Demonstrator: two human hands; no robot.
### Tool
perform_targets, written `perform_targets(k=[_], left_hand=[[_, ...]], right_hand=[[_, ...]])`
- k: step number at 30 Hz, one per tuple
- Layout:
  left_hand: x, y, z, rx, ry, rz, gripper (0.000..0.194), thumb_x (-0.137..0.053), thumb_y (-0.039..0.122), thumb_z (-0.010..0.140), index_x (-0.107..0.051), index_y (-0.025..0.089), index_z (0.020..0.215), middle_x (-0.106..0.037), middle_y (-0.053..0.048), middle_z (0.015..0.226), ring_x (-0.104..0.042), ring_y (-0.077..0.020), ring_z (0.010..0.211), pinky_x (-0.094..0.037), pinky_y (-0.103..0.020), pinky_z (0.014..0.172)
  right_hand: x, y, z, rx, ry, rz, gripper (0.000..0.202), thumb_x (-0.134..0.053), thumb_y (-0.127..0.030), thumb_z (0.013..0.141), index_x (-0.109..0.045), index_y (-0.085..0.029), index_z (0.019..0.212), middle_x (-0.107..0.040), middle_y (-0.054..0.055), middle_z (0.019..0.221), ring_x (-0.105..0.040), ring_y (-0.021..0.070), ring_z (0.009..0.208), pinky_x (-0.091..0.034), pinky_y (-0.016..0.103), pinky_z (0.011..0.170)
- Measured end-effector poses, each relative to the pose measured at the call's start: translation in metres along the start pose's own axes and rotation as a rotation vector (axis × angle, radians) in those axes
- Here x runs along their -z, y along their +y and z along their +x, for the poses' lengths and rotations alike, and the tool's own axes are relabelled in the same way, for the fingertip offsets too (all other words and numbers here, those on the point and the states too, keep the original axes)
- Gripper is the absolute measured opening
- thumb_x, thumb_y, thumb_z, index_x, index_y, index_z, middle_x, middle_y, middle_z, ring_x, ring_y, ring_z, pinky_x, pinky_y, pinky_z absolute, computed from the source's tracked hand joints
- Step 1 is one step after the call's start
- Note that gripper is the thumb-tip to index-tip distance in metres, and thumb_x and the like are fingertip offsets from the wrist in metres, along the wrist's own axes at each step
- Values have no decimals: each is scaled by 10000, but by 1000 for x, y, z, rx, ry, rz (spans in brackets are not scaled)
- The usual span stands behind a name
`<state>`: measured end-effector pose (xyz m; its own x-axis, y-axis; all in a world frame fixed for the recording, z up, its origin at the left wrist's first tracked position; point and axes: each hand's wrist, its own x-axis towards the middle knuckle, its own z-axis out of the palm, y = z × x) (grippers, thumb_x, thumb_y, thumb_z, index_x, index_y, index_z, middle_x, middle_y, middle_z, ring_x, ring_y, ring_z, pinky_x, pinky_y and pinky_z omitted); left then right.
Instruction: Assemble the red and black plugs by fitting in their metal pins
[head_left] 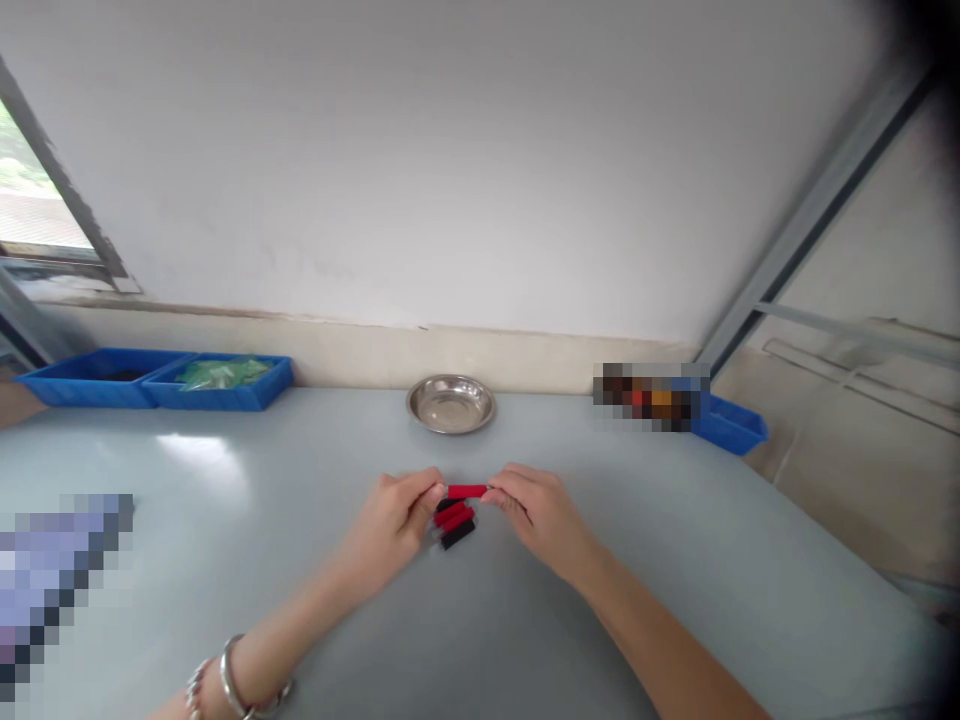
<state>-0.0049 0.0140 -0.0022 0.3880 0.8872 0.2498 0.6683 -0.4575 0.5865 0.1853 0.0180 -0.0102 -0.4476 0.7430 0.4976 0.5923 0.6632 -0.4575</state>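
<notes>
Between my two hands a slim red cylindrical piece (467, 491) is held level, just above the table. My left hand (405, 510) pinches its left end, where a pale tip shows. At the right end the fingers of my right hand (529, 505) are closed on it. Under it lies a small group of similar pieces: a red piece (454, 517) and a black piece (458, 534) with a clear or metallic end. Another black one (448, 505) is partly hidden behind the red. What exactly these pieces are, I cannot make out.
A round metal dish (451, 404) stands near the wall. Two blue trays (225, 400) are at the back left, one with green plastic bags (225, 373). Another blue tray (731, 425) sits at the back right beside a pixelated patch. A second blurred area (52, 580) covers something at left.
</notes>
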Motion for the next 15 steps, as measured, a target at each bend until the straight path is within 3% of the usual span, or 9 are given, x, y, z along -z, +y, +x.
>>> perform_targets(k=[5, 9, 12, 15], left_hand=[[1, 0, 0, 99, -53, -153, 363, -287, 406, 852, -297, 188, 563, -281, 62, 509, -289, -95, 501, -234, -214, 488], [0, -2, 1, 150, -91, -252, 387, -278, 452, 842, -284, 191, 558, -269, 59, 524, -278, -97, 509, -240, -213, 482], [-1, -3, 2, 145, -60, -249, 396, -261, 453, 853, -309, 189, 562, -316, 57, 518, -316, -101, 511, -271, -215, 502], [-2, -3, 2, 98, -9, -138, 370, -258, 408, 871, -395, 186, 609, -389, 50, 521, -362, -107, 511, -294, -224, 535]], right_hand=[[-1, 1, 0, 45, 19, -61, 496, -209, -397, 925, -525, -150, 631, -431, 1, 564, -354, 104, 498, -288, 220, 494], [-3, 2, 0, 33, 51, -15, 433, -285, -374, 914, -516, -155, 620, -426, -6, 561, -352, 99, 501, -287, 216, 495], [-2, 1, 1, -68, 37, 108, 344, -357, -335, 893, -524, -160, 648, -442, -18, 564, -384, 92, 521, -302, 202, 514], [0, 0, 3, -207, -57, 232, 284, -384, -317, 872, -538, -166, 689, -449, -32, 559, -390, 86, 524, -309, 191, 515]])
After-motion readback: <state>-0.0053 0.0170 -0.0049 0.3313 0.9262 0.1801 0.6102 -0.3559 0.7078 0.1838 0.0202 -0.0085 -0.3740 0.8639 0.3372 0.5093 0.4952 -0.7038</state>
